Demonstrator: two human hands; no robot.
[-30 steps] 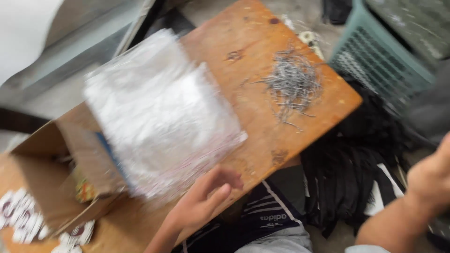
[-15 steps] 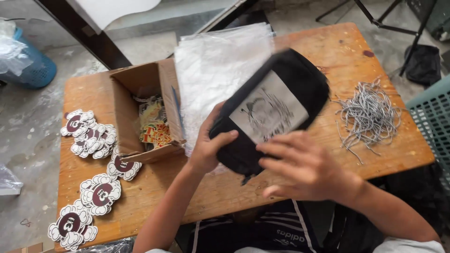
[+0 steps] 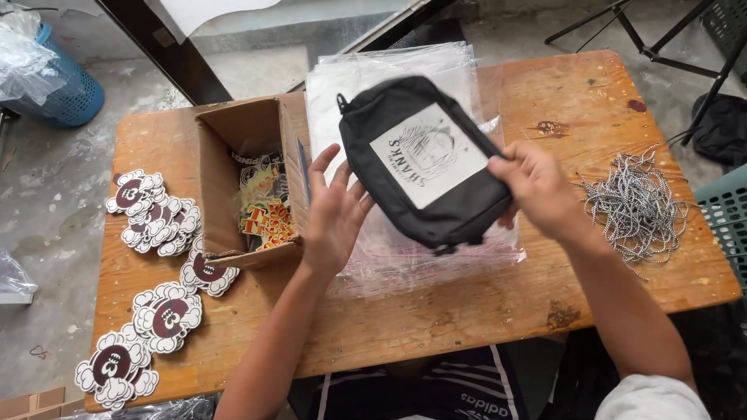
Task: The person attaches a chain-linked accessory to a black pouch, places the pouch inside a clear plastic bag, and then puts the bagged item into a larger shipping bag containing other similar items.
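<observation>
Wooden table, cardboard box w/ stickers, cloud-shaped patches, cord pile, blue basket

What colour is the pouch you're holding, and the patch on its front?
The pouch is black, with a white rectangular patch bearing a dark line drawing; head view.

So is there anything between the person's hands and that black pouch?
Nothing visible. The right hand already grips the black pouch at its right end, and the left hand lies open against its left side, above the stack of clear plastic bags.
</observation>
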